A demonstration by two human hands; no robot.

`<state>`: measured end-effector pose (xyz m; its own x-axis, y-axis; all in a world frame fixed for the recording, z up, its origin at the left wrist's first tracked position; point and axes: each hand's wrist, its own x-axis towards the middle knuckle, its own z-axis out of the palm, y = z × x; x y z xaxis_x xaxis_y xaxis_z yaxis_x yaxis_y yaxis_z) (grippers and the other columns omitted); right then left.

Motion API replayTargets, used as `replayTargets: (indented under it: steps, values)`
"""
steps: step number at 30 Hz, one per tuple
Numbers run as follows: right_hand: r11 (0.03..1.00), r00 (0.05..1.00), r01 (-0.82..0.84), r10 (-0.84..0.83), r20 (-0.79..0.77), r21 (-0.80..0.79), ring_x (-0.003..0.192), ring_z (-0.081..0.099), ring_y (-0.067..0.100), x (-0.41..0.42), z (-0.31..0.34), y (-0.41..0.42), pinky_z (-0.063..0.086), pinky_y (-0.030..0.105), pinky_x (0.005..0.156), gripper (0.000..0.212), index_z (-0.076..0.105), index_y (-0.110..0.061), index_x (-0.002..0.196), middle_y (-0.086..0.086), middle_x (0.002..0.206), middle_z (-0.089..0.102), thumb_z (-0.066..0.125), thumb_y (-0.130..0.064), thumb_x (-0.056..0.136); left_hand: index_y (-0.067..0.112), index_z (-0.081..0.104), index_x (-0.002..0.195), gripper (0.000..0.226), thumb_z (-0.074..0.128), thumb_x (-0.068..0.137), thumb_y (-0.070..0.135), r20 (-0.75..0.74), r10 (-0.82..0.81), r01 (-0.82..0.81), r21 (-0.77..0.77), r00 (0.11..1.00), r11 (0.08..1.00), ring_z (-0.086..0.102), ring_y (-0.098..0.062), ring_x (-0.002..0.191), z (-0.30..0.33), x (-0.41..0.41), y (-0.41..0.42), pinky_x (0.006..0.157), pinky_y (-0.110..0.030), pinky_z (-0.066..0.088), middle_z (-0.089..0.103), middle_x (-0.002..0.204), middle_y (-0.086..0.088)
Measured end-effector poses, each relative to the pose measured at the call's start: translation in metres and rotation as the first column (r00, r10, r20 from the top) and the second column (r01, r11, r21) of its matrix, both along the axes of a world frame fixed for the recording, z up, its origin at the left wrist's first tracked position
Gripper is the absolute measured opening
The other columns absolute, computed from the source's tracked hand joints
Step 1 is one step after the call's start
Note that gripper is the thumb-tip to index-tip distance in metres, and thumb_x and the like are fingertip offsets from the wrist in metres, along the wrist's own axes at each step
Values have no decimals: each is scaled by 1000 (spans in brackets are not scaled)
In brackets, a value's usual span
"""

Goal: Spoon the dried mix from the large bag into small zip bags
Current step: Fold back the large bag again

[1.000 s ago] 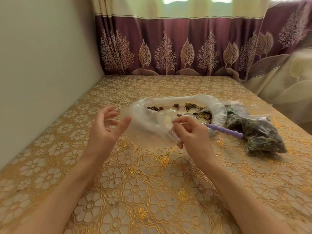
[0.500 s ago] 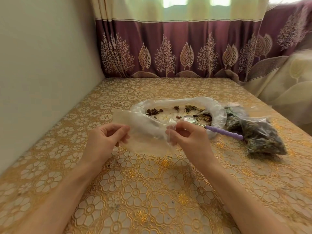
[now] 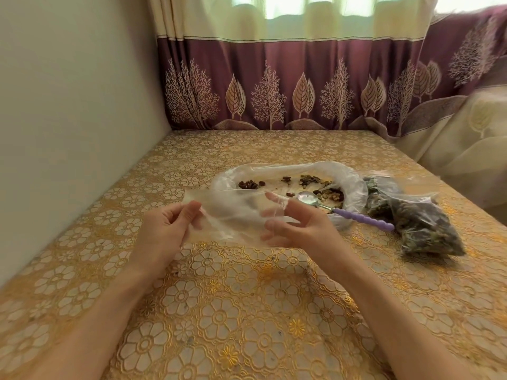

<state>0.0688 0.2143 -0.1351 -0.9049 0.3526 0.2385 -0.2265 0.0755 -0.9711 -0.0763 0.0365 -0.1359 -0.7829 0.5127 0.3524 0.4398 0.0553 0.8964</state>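
Spoon (image 3: 356, 213) is lain at two o'clock, handle toward the nearer right hand (image 3: 296, 229), whose fingers are spread. Small zip bag (image 3: 233, 215) is pinched by the left hand (image 3: 164, 231)

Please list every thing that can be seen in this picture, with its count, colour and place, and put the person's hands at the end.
small zip bag: 1, clear, empty, held between both hands above the table
large bag: 1, clear, open, mid-table, little dried mix left inside
spoon: 1, metal bowl, purple handle, lying in the large bag's mouth
filled bags: count unclear, clear with dark mix, right of the large bag
tablecloth: 1, gold floral
curtain: maroon and cream, behind the table
left hand: pinches the bag's left edge
right hand: fingers spread at the bag's right side
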Motion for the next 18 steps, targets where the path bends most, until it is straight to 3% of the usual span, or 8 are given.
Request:
replayTargets:
  steps: [5, 7, 9, 12, 14, 16, 18]
  values:
    - [994, 999, 29, -32, 26, 103, 81, 73, 21, 1, -3, 4, 58, 29, 72, 33, 67, -15, 95, 1, 95, 73, 74, -33, 67, 14, 67, 68, 46, 42, 84, 49, -56, 118, -118, 0, 991, 993, 34, -4, 29, 2, 3, 0, 32, -13, 27, 46, 36, 0]
    - [983, 997, 66, -73, 37, 170, 83, 72, 19, 1, -4, 6, 57, 34, 78, 41, 65, -9, 93, 0, 91, 74, 73, -40, 66, 11, 68, 88, 49, 39, 86, 51, -202, 214, -221, -10, 956, 975, 45, -3, 41, 1, 2, -2, 38, -10, 35, 57, 57, -8]
    - [978, 997, 50, -61, 45, 203, 82, 72, 15, 1, -3, 4, 56, 28, 76, 38, 65, -18, 93, -3, 88, 74, 72, -43, 66, 9, 56, 117, 57, 39, 87, 54, -444, 259, -298, -18, 858, 955, 53, -10, 73, 4, 2, -3, 63, -17, 45, 59, 92, -6]
    - [986, 998, -40, 30, 63, 163, 82, 71, 17, -2, -5, -2, 55, 24, 75, 42, 59, -36, 108, -2, 92, 73, 71, -35, 68, 8, 42, 130, 77, 41, 82, 67, -762, 67, -220, -101, 645, 970, 45, -17, 109, 8, 9, 1, 94, -35, 37, 49, 122, -6]
    - [986, 997, -52, 42, 62, 157, 78, 71, 19, -4, -6, -7, 56, 25, 71, 46, 56, -36, 113, 4, 97, 70, 71, -27, 70, 11, 35, 135, 90, 49, 71, 73, -849, -134, -157, -246, 512, 956, 39, -17, 120, 6, 16, 7, 103, -39, 30, 41, 134, -3]
    - [987, 998, -51, 44, 49, 154, 74, 70, 20, -4, -6, -11, 55, 23, 66, 42, 57, -33, 111, 11, 101, 67, 73, -18, 75, 12, 32, 139, 100, 51, 65, 76, -853, -260, -130, -352, 452, 927, 35, -16, 126, 3, 23, 14, 108, -45, 26, 39, 140, -2]
    - [986, 998, -54, 46, 51, 156, 71, 71, 21, -3, -5, -13, 55, 23, 62, 33, 62, -28, 105, 8, 95, 68, 75, -14, 77, 10, 34, 141, 104, 48, 64, 78, -838, -303, -136, -401, 454, 906, 33, -12, 129, 1, 26, 18, 111, -50, 24, 43, 140, -3]
